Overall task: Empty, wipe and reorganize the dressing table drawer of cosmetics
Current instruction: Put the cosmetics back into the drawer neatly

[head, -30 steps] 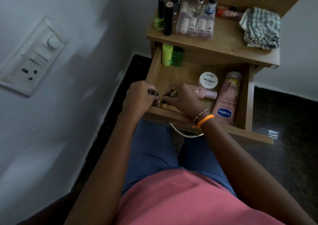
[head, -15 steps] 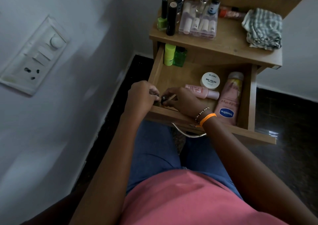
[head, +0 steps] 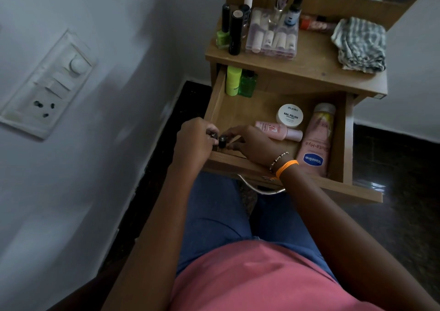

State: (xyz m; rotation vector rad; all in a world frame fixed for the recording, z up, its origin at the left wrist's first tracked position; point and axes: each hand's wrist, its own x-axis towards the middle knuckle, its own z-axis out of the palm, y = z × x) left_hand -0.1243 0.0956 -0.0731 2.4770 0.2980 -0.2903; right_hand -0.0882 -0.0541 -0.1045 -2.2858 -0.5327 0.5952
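An open drawer (head: 347,139) juts toward the viewer from under the surface (head: 309,70). In its far left corner two bottles (head: 240,82) stand side by side. Toward the right lie a round tub (head: 290,115), a small bottle (head: 278,131) in front of it, and a lotion tube (head: 315,144) along the right wall. Both hands (left hand (head: 194,139), right hand (head: 254,145)) meet in the near left corner. On the surface, upright bottles and an organiser box (head: 271,35) sit left, a folded cloth (head: 359,45) right.

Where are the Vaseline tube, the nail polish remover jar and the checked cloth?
Vaseline tube (head: 313,160): head view, on its blue logo.
Nail polish remover jar (head: 290,115): head view, middle of the white lid.
Checked cloth (head: 360,44): head view, middle of the folds.
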